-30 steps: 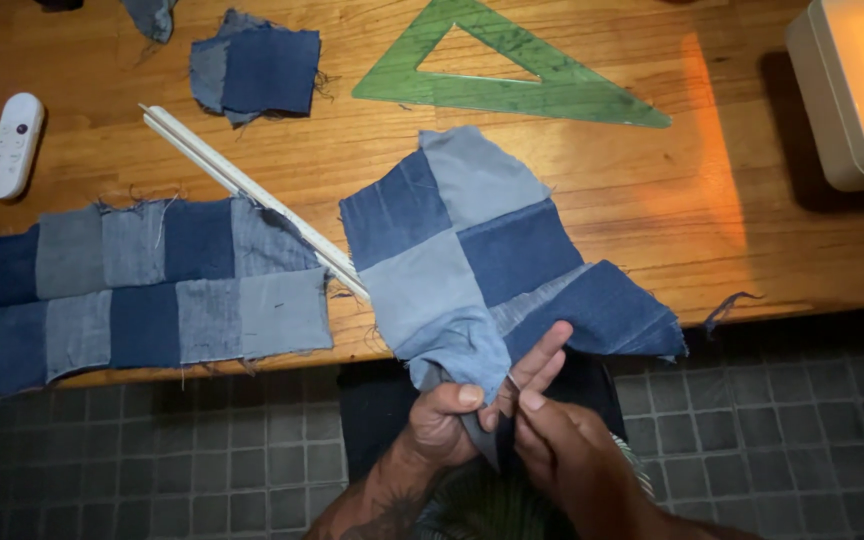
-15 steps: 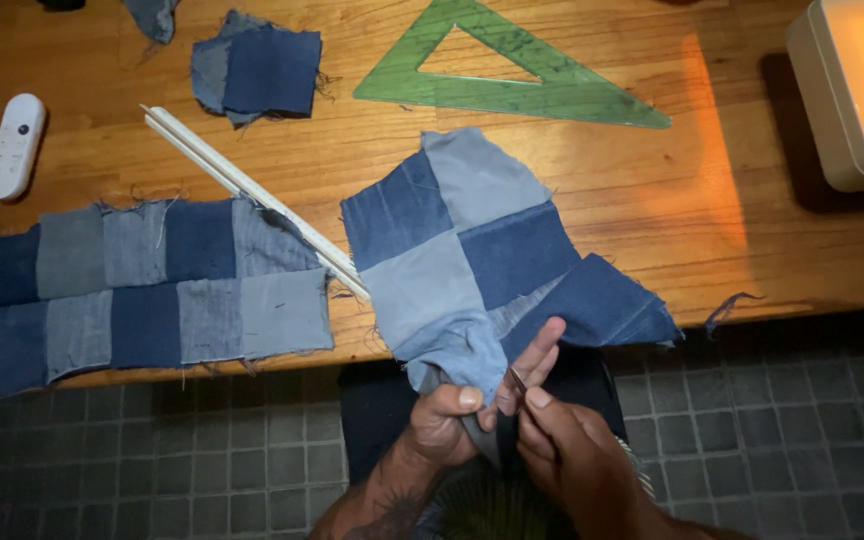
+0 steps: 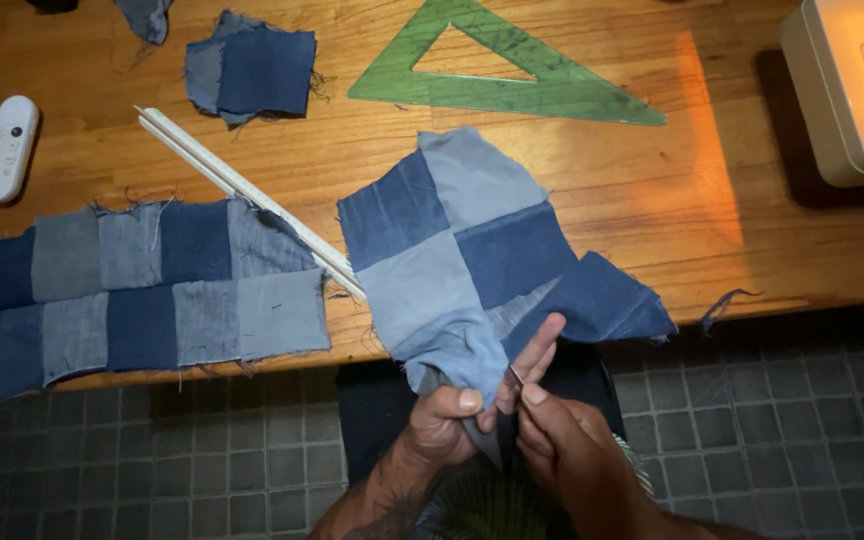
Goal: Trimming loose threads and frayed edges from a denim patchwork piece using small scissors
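Observation:
A patchwork of light and dark blue denim squares (image 3: 472, 250) lies on the wooden table (image 3: 652, 190) and hangs over its front edge. My left hand (image 3: 452, 415) pinches the hanging lower corner of this patchwork. My right hand (image 3: 562, 445) is pressed against it and holds a small thin metal tool, possibly a pin or needle, at the cloth's edge. Both hands are below the table edge, over my lap.
A larger denim patchwork (image 3: 142, 290) lies at the left. A white ruler (image 3: 242, 195) lies diagonally between the two. A green set square (image 3: 497, 75), loose denim squares (image 3: 252, 65), a white remote (image 3: 7, 150) and a white machine (image 3: 852, 85) are further back.
My hands have shifted slightly on the hanging corner; the dark flap at the right edge has settled a little. Nothing else moved.

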